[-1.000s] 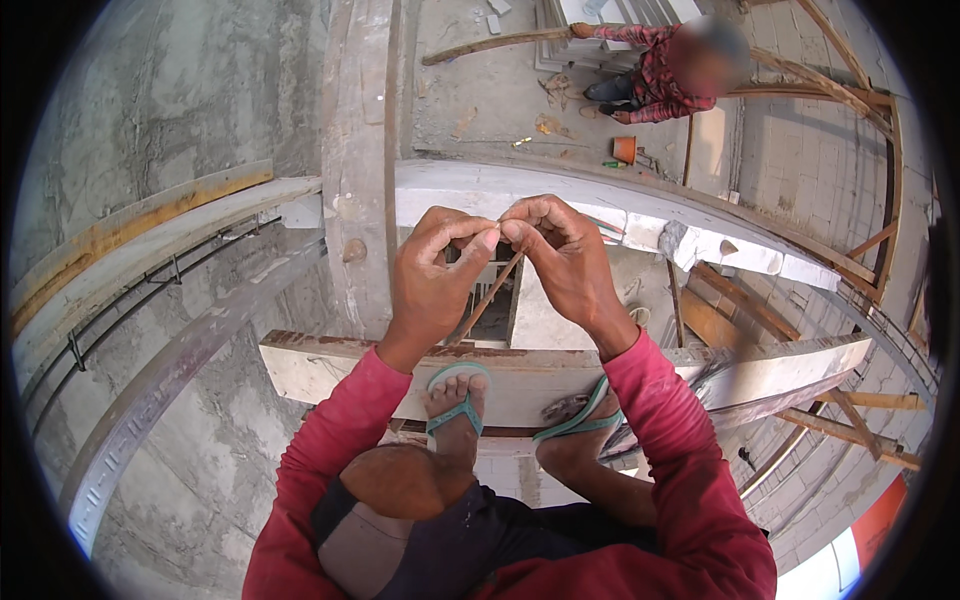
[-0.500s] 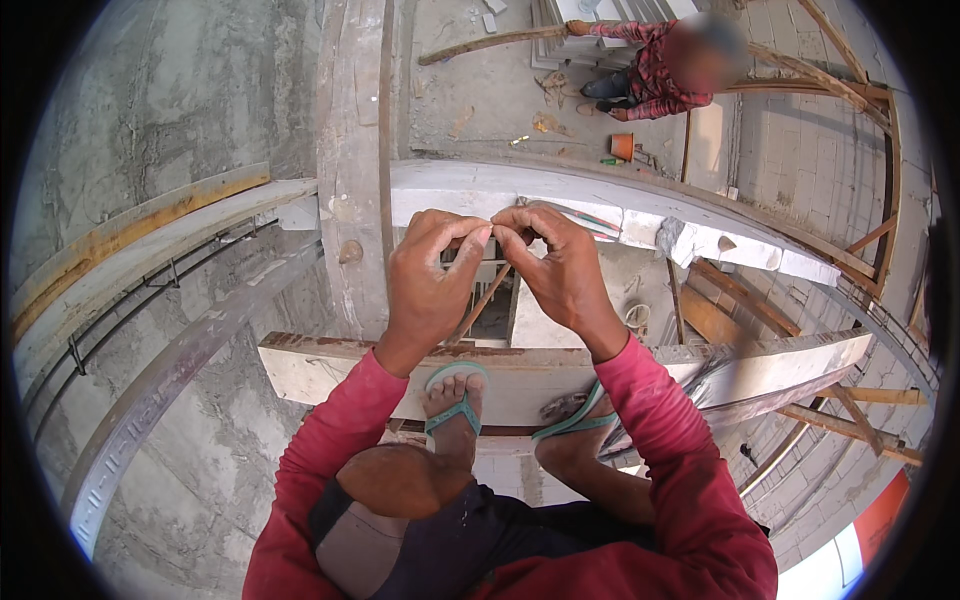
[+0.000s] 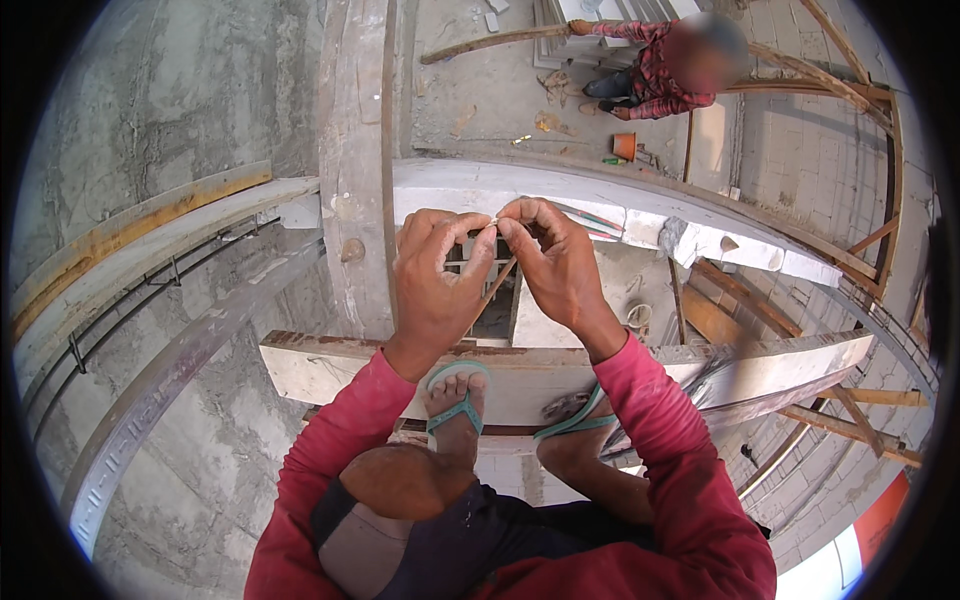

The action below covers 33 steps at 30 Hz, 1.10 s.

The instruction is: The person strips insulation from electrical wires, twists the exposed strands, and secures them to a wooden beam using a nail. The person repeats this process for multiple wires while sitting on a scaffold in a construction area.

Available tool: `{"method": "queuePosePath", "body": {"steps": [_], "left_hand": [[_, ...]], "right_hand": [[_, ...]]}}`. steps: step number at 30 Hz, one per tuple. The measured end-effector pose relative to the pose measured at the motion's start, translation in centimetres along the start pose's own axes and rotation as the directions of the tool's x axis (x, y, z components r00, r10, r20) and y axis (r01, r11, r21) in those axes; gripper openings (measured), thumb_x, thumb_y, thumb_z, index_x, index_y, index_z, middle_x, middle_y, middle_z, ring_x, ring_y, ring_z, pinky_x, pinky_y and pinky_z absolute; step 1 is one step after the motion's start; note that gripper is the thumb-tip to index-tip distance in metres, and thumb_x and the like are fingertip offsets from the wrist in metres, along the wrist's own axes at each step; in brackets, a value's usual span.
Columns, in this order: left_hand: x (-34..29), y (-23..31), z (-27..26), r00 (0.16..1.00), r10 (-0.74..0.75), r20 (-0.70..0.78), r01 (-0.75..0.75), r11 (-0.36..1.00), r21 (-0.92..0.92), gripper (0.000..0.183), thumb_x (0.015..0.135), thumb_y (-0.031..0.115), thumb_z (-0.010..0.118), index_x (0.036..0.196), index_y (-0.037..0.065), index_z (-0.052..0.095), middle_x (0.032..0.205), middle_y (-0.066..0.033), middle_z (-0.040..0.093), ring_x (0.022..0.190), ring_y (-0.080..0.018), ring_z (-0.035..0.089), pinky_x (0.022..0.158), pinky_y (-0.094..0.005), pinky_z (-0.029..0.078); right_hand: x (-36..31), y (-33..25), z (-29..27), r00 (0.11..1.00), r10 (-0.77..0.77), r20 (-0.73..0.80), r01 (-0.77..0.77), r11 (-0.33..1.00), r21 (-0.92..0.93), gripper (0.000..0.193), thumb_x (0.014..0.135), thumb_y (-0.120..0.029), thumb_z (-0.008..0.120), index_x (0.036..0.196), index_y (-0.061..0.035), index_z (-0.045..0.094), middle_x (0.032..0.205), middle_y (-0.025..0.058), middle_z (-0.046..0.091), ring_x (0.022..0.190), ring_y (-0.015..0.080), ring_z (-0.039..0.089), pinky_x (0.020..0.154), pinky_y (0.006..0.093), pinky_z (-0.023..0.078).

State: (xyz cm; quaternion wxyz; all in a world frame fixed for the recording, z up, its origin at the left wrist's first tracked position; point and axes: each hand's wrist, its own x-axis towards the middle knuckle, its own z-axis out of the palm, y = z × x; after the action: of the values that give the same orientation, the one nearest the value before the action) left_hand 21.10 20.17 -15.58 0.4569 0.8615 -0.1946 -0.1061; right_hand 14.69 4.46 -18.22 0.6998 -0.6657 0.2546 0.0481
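Observation:
My left hand (image 3: pixel 440 270) and my right hand (image 3: pixel 553 262) meet in front of me, thumb and forefinger of each pinched together. Their fingertips almost touch around something too small to make out. Both hands hang in the air above the gap between a white block wall (image 3: pixel 450 185) and a wooden plank (image 3: pixel 330 362). Beyond my right hand, thin red and green rods or pencils (image 3: pixel 592 219) lie on top of the wall. My sandalled feet (image 3: pixel 455 400) stand near the plank.
A concrete post (image 3: pixel 355 120) rises left of my hands. Below to the far right, a person in a checked shirt (image 3: pixel 655 65) grips a long wooden pole (image 3: pixel 490 43), near an orange bucket (image 3: pixel 624 146). A crumpled grey bag (image 3: pixel 675 240) sits on the wall. Timber props (image 3: pixel 745 295) stand at right.
My left hand has shifted slightly right and its fingers have curled a little differently. The fingertips of both hands stay pinched together at nearly the same spot.

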Motion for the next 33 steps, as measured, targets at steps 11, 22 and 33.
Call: {"method": "queuePosePath", "body": {"steps": [11, 22, 33], "left_hand": [[-0.2, 0.2, -0.2, 0.999, 0.012, -0.041, -0.011, 0.999, 0.035, 0.018, 0.092, 0.008, 0.081, 0.11, 0.006, 0.079, 0.097, -0.0061, 0.059, 0.088, -0.0192, 0.056, 0.079, -0.0334, 0.047], [-0.1, -0.4, -0.2, 0.998, -0.028, -0.055, 0.027, 0.999, -0.024, 0.014, 0.09, 0.006, 0.079, 0.103, 0.004, 0.075, 0.094, -0.0052, 0.057, 0.086, -0.0174, 0.053, 0.077, -0.0326, 0.045], [0.0, -1.0, -0.5, 0.994, -0.101, -0.044, 0.097, 0.992, -0.078, 0.015, 0.092, 0.006, 0.08, 0.106, 0.004, 0.076, 0.095, -0.0035, 0.059, 0.088, -0.0159, 0.054, 0.081, -0.0318, 0.046]], "right_hand": [[-0.1, 0.2, 0.4, 0.996, -0.088, -0.014, 0.088, 0.994, -0.06, 0.016, 0.102, -0.012, 0.071, 0.114, -0.0006, 0.071, 0.101, 0.0119, 0.074, 0.087, 0.0208, 0.068, 0.083, 0.0343, 0.056], [-0.3, -1.3, 0.4, 0.987, -0.154, 0.055, 0.162, 0.965, -0.207, 0.016, 0.101, -0.007, 0.072, 0.115, -0.0003, 0.071, 0.103, 0.0105, 0.073, 0.093, 0.0191, 0.07, 0.083, 0.0337, 0.056], [-0.2, -2.6, 0.3, 0.985, -0.166, 0.037, 0.17, 0.954, -0.246, 0.03, 0.099, -0.007, 0.073, 0.124, -0.0017, 0.058, 0.104, 0.0151, 0.075, 0.096, 0.0259, 0.076, 0.083, 0.0376, 0.059]]}}
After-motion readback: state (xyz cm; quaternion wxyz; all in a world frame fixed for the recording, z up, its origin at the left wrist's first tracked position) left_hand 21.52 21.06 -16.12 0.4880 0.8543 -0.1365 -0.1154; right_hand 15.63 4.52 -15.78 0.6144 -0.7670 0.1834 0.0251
